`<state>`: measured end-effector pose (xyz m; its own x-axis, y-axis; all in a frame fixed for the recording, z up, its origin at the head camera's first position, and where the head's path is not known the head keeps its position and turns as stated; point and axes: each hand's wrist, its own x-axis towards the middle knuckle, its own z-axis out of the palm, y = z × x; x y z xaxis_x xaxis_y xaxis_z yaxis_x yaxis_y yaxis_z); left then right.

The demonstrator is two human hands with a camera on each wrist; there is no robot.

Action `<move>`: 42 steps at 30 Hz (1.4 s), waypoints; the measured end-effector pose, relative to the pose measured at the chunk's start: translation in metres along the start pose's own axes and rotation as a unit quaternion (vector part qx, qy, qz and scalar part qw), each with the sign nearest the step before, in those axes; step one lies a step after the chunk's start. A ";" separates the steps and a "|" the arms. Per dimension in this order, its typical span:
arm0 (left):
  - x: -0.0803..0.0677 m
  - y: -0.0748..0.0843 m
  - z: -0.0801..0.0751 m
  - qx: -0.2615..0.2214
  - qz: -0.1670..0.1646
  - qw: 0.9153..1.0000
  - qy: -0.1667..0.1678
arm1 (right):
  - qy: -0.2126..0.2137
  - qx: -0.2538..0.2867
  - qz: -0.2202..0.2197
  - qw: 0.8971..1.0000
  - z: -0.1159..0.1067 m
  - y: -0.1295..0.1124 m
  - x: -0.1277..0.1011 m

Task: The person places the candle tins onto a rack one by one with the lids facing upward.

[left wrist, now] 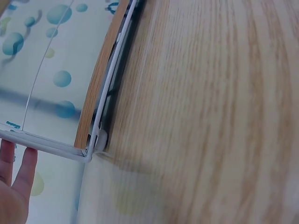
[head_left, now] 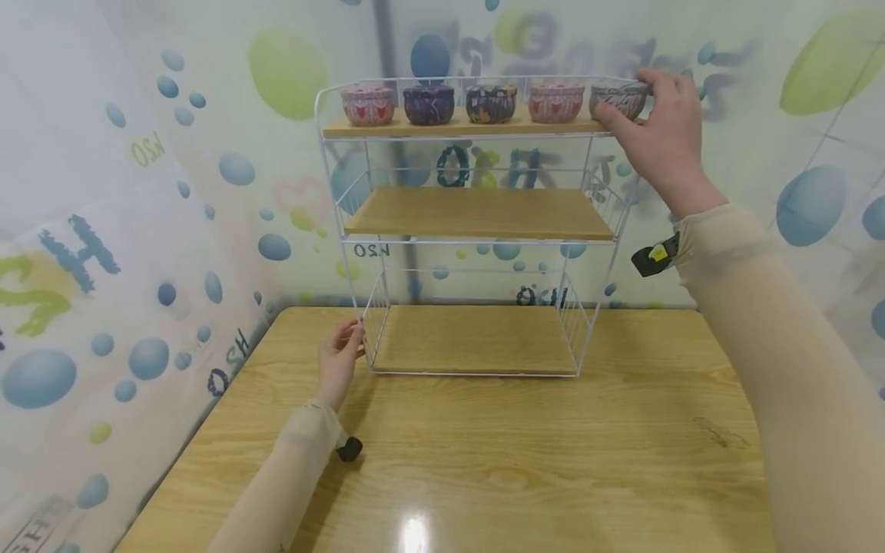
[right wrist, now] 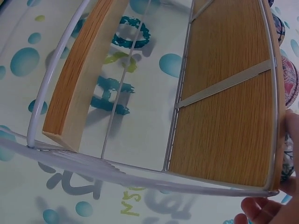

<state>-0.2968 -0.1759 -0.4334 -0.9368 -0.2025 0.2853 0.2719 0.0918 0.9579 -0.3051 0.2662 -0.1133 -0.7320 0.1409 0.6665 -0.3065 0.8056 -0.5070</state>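
Reaching up with my right hand (head_left: pixel 664 134), I am wrapping my fingers and thumb around the grey patterned bowl (head_left: pixel 620 98) at the right end of the top shelf (head_left: pixel 456 123) of the white wire rack (head_left: pixel 477 230). That bowl is sitting last in a row of five: a pink bowl (head_left: pixel 367 105), a dark purple one (head_left: pixel 429 104), a blue and yellow one (head_left: pixel 492 103) and another pink one (head_left: pixel 556 102) are lined up to its left, all close together on the same wooden board. I am steadying the rack with my left hand (head_left: pixel 339 361), fingers loosely straight and resting against the front left leg (head_left: pixel 361 338) near the bottom shelf (head_left: pixel 473 338); from the left wrist camera my fingers (left wrist: pixel 18 172) are lying alongside the white wire at that corner. The rack is standing on the wooden table (head_left: pixel 484 461), set back toward the bubble-print curtain (head_left: pixel 104 230). From the right wrist camera I am seeing the underside of the top shelf, with my fingertips (right wrist: pixel 261 210) at its edge.
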 end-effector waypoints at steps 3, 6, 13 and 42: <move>0.000 -0.001 0.001 0.001 -0.004 1.000 -0.002 | -0.002 -0.001 0.001 1.000 -0.001 0.002 -0.001; -0.001 -0.002 0.002 0.000 -0.003 1.000 -0.001 | -0.006 -0.002 -0.001 1.000 -0.002 0.004 -0.002; -0.006 0.002 0.003 0.005 -0.006 1.000 -0.001 | -0.013 0.009 -0.007 1.000 -0.005 0.007 -0.006; 0.004 0.010 -0.030 0.091 0.026 0.995 -0.006 | -0.041 0.019 0.004 0.999 -0.014 0.080 -0.064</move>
<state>-0.2913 -0.2046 -0.4215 -0.9258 -0.1805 0.3321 0.2760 0.2775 0.9202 -0.2745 0.3298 -0.1889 -0.7817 0.0975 0.6160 -0.3224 0.7823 -0.5330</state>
